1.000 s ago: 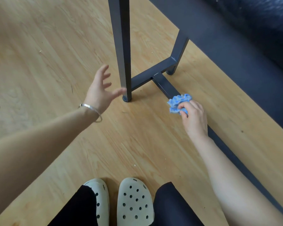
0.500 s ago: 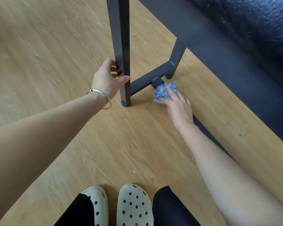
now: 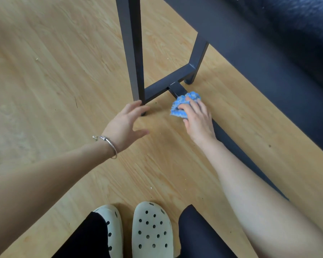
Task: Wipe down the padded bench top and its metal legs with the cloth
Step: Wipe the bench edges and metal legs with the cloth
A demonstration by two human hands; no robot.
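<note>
Closest to the camera are two cream clogs (image 3: 152, 229) with round holes, side by side on the floor. Black trouser legs (image 3: 198, 235) show next to them. The wooden floor (image 3: 54, 81) is light, with long boards, some small specks and a few dark marks. It fills most of the view.

The left arm comes in from the left side, with a silver bracelet (image 3: 111, 146) on the wrist. The left hand (image 3: 124, 125) is loose, its fingers spread out, and it holds nothing. Its fingertips are right by the bottom of the front leg (image 3: 132, 43) of the bench. I cannot tell if they touch it.

The right arm comes in from the bottom right. The right hand (image 3: 198, 120) holds a bunched-up blue cloth (image 3: 181, 105), with the fingers curled over the top of it and the thumb on the near side. The cloth sticks out past the fingertips. It sits on the long low bar (image 3: 176, 90), close to where that bar meets the cross bar (image 3: 168, 82). The rest of the long bar runs back under the right wrist and arm.

The cross bar joins the front leg to the back leg (image 3: 198, 56). All the metal is dark grey. Farthest away, at the top right, is the dark padded bench top (image 3: 296, 34), with a slightly shiny, bumpy skin.
</note>
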